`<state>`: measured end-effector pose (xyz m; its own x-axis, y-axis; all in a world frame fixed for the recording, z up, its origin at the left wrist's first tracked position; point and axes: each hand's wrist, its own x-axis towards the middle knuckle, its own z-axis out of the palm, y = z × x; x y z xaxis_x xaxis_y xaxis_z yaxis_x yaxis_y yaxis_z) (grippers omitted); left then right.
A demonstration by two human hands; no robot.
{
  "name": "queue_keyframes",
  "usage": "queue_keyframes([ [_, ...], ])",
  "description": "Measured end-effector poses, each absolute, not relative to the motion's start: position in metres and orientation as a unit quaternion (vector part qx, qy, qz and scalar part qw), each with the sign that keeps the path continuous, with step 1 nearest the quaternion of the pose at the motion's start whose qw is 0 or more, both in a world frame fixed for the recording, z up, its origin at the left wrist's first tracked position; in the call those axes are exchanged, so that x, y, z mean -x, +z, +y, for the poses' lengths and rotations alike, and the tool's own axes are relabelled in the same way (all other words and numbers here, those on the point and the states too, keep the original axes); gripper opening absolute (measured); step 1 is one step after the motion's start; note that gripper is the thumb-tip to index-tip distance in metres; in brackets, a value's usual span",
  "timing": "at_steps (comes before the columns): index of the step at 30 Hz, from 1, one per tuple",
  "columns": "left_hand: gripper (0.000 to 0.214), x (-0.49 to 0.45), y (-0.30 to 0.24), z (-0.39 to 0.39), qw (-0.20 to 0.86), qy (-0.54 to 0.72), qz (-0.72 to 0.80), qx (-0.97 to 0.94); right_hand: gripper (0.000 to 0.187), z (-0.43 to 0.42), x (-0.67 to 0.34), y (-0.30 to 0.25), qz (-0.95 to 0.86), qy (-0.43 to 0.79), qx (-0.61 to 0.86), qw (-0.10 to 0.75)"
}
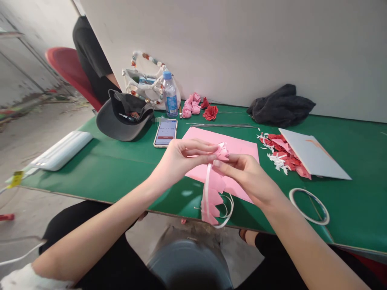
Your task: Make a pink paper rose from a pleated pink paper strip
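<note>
The left hand [181, 159] and right hand [244, 177] pinch closed on a rolled, fringed pink paper strip [213, 197], its long tail hanging toward the person between them.

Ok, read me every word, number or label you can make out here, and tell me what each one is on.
"00:27:41", roughly, on the phone screen; the digits are slightly blurred.
Red button on that screen: wording too small to read.
Blue label on the water bottle: too small to read.
Yellow tag by the table's left end: too blurred to read.
</note>
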<state>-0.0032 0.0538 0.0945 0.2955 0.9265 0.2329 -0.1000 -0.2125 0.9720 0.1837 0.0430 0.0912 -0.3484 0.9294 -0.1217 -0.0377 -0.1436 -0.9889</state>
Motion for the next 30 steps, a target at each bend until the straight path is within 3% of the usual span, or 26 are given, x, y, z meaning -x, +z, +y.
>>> queue_keyframes([
  [6, 0.030, 0.001, 0.098, 0.048, 0.463, 0.497, 0.383, -0.626, 0.030, 0.044, -0.183, 0.087, -0.523, 0.636, 0.419, 0.383],
  [10, 0.022, 0.001, 0.099, 0.046, 0.445, 0.483, 0.381, -0.651, 0.028, 0.045, -0.183, 0.086, -0.519, 0.638, 0.412, 0.392],
  [16, 0.023, 0.007, 0.106, 0.048, 0.519, 0.458, 0.365, -0.623, 0.025, 0.045, -0.183, 0.088, -0.530, 0.626, 0.416, 0.393],
  [30, 0.032, 0.013, 0.110, 0.054, 0.579, 0.345, 0.366, -0.641, 0.029, 0.047, -0.189, 0.092, -0.605, 0.586, 0.405, 0.356],
])
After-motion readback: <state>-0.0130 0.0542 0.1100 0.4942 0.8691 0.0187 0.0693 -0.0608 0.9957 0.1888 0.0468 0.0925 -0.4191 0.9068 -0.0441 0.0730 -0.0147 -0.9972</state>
